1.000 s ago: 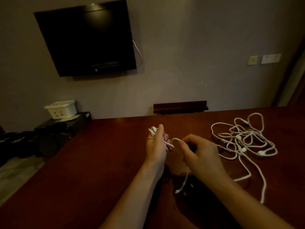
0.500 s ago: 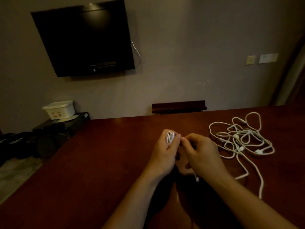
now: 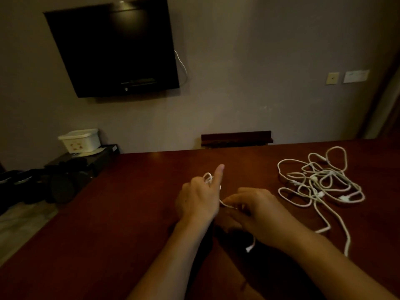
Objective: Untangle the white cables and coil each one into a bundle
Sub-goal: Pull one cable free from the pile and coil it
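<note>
Left hand point(image 3: 198, 200) sits raised over the middle of the dark reddish-brown wooden desk point(image 3: 121, 213), back of hand to camera. Index finger point(image 3: 217, 176) sticks straight out toward the far edge; the other fingers curl round a small coil of thin white cable point(image 3: 207, 177), loops showing just above the knuckles.

Right hand point(image 3: 257, 211) is just beside it, palm down, fingers bent. Its fingertips point(image 3: 227, 201) pinch the same cable's free run, which spans the short gap between the hands. The loose tail drops under the right wrist and ends in a white plug point(image 3: 249, 248) near the desk's near edge.

Tangled pile of white cables point(image 3: 318, 182) lies flat on the desk toward the far right corner, well apart from both hands. One strand trails from it toward the near edge.

Containers: one white plastic lidded box point(image 3: 80, 140), off the desk, on a low black stand point(image 3: 86, 159) by the wall at left. Lid on, contents not visible.
</note>
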`<state>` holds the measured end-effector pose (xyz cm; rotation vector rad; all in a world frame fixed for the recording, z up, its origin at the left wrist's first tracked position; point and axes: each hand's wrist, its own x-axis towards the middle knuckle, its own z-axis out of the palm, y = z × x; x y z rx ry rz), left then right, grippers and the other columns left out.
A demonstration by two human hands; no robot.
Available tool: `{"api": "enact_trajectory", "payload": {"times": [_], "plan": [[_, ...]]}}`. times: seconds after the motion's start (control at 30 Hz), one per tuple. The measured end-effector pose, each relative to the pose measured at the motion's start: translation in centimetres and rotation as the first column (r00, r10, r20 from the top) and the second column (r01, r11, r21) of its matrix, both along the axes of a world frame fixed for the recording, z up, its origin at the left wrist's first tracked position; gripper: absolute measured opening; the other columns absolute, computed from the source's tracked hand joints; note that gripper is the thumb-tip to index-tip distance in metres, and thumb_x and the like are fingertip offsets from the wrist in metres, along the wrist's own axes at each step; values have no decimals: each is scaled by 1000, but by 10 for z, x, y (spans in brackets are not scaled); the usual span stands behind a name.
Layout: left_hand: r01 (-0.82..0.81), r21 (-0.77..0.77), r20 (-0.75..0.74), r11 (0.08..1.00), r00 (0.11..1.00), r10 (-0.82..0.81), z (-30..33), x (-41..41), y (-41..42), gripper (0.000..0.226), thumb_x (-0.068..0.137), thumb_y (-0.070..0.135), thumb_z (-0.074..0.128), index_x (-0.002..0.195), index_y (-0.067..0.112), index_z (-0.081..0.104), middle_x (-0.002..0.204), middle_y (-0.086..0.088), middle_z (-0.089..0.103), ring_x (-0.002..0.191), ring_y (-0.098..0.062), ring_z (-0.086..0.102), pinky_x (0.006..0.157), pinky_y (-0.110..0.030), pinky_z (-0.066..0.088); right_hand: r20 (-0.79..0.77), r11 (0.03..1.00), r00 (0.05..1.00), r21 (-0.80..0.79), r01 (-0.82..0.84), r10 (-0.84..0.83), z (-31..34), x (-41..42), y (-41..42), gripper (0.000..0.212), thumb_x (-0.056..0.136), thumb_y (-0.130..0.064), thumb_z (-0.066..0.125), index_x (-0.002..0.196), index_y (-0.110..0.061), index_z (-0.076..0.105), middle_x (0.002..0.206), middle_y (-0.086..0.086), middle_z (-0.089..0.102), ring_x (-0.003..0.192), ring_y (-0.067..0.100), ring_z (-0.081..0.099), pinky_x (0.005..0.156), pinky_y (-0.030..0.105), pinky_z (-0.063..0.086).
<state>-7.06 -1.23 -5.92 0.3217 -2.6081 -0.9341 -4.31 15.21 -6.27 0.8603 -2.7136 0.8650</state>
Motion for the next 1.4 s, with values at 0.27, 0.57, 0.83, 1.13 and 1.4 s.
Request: {"api": "enact_trajectory", "payload": {"times": [0.27,0.57,0.83,1.13,1.4], "plan": [[66,-111,105,992,993,-54,4,8,5,88,94,75,-9,75,27,62,76,4,61,68,-9,52,64,-32,35,-99,992,995,-128,1,-14,3,2,4,18,94,-25,73,109,-34,76,97,-20,65,89,1,64,77,26,59],[231,745,-102,626,966,-236,5,6,12,89,61,93,65,93,10,76,79,-3,73,78,-33,72,70,-39,54,618,567,773,-692,448,144,20,1,-3,21,104,-23,60,100,-5,69,60,-1,55,40,5,49,39,19,38],[288,905,-94,313,854,-512,10,9,13,72,89,79,55,108,12,74,87,-7,76,83,-20,74,75,-34,60,572,582,762,-745,327,304,24,6,-4,20,101,-20,61,111,-17,78,103,7,78,97,28,76,78,42,66],[292,802,-74,521,914,-398,6,15,24,46,104,55,52,89,16,71,74,1,72,70,-12,69,66,-31,57,586,753,806,-565,337,79,16,-5,2,20,92,-20,74,106,-9,66,92,9,76,85,29,77,74,40,66],[386,776,-199,499,901,-387,7,10,4,53,101,59,53,93,8,62,58,-2,49,46,-14,46,43,-25,33,704,791,687,-518,326,178,8,-19,18,21,103,-21,62,94,-21,81,84,0,70,77,15,59,72,28,49]]}}
